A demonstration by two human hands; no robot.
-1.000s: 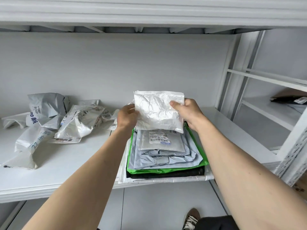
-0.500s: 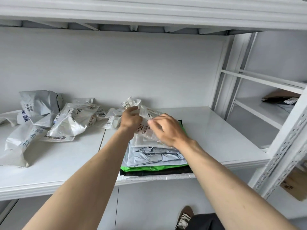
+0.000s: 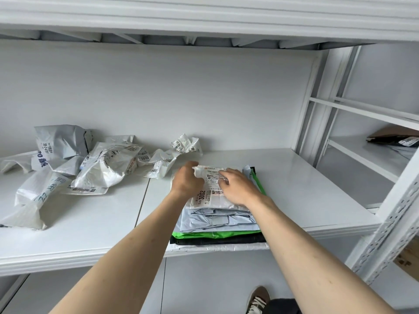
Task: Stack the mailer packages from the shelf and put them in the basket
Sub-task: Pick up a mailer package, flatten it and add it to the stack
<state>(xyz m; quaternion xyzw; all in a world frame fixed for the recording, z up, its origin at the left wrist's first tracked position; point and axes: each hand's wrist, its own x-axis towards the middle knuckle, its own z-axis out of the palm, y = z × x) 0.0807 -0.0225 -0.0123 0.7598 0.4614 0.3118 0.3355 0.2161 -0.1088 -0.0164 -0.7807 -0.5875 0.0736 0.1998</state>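
Note:
A stack of mailers [image 3: 215,225] lies at the front edge of the white shelf [image 3: 301,191]: a black one at the bottom, then green, then grey. On top lies a white mailer [image 3: 207,197] with a printed label reading 3002. My left hand [image 3: 187,181] holds its far left corner with curled fingers. My right hand [image 3: 238,189] presses flat on its label. No basket is in view.
Several crumpled loose mailers [image 3: 102,168] lie on the left part of the shelf, one more [image 3: 184,143] near the back wall. A white upright post [image 3: 390,214] stands at right. A side shelf holds a brown parcel [image 3: 394,135]. My shoe [image 3: 258,299] shows below.
The white mailer, held upright in both hands a second ago, has been turned label up and laid flat on the stack. My right hand has moved onto its label.

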